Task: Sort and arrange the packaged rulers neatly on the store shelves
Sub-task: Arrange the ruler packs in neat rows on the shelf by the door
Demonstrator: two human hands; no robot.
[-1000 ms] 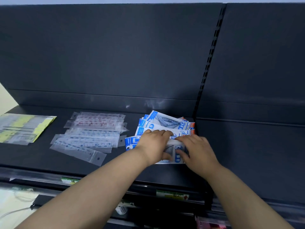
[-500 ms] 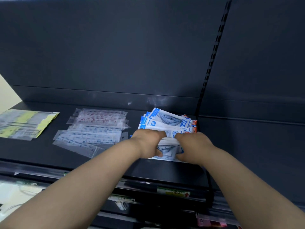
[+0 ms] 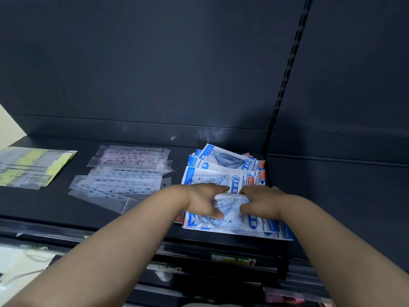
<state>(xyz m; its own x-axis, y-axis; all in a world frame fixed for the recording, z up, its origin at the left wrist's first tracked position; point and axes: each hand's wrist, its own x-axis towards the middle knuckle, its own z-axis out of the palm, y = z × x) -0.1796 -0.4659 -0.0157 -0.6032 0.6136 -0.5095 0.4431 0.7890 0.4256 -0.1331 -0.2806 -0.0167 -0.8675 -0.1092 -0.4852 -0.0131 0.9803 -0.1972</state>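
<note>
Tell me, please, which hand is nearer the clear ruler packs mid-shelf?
Left. The left hand grips the blue-and-white packs just right of the clear ruler packs; the right hand holds the same packs farther right, beyond the left hand.

The dark shelf (image 3: 55,202) is carrying three flat groups: yellow-labelled packets (image 3: 28,167) lying at the left, clear ruler packets (image 3: 124,173) spreading loosely in the middle, and blue-and-white set-square packs (image 3: 223,165) fanning out at the right.
</note>
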